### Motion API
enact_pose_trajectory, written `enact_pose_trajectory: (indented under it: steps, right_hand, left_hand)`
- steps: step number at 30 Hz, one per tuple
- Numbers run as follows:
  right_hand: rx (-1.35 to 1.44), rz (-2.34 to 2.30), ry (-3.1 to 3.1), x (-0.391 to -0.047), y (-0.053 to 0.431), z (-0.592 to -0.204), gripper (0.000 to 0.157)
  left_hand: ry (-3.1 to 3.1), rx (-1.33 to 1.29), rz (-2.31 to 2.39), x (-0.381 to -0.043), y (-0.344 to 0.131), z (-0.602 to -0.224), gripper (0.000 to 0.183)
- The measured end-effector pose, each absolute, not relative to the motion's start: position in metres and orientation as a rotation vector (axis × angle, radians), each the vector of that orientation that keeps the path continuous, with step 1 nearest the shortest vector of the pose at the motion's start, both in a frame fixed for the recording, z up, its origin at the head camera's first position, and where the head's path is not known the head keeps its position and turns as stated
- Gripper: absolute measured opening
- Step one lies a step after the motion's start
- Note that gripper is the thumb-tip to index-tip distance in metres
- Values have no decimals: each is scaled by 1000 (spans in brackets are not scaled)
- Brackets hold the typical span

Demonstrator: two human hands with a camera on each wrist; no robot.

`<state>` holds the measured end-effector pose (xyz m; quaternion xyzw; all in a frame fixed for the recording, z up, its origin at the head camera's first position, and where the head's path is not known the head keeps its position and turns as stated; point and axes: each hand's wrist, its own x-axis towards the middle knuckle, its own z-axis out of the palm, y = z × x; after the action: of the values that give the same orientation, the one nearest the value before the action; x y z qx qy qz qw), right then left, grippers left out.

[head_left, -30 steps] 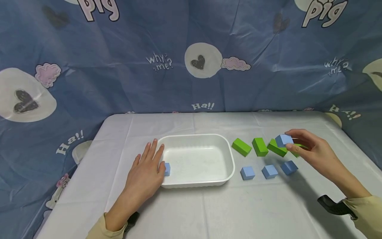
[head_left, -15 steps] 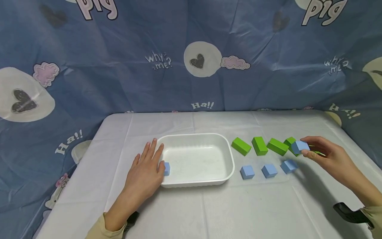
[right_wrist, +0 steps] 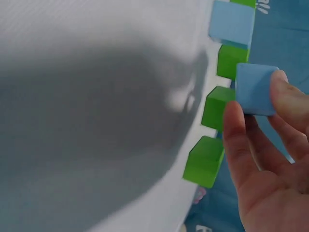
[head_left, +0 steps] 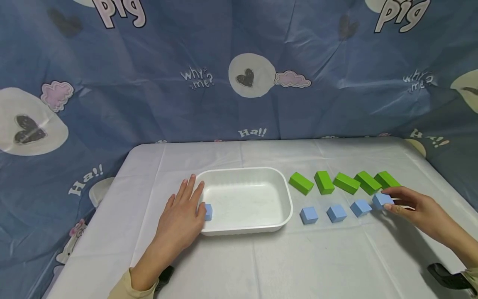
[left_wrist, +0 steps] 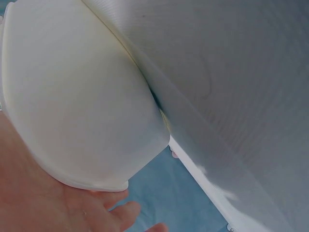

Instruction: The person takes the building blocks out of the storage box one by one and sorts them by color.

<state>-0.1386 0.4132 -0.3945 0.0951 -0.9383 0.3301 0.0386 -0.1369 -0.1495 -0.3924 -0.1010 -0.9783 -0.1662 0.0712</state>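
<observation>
My left hand rests along the left rim of a white tray, its fingers straight. Inside the tray, partly behind the thumb, lies a blue cube. In the left wrist view the hand touches the tray's outer side. My right hand pinches another blue cube between thumb and fingers, at the right end of a row. The right wrist view shows this held cube between the thumb and fingertips. Whether it touches the table, I cannot tell.
Three more blue cubes stand in the row: a left one, a middle one and a right one. Behind them lie several green blocks. A blue printed cloth hangs behind the white table.
My right hand has carried its blue cube to the right, then down to the end of the blue row. All the green blocks now show. The left hand stays on the tray.
</observation>
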Motion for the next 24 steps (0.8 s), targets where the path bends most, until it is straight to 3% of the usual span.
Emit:
enact_pose_trajectory:
  steps: [12,24]
  right_hand:
    - [445,1107,-2905,-146,434,-409,36]
    - [404,1126,-2982,-148,445,-408,39]
  left_hand:
    - [-2945,-296,-523,-136,-148,-392,54]
    - [-2949,-295,-525,-136,-149,-393,54]
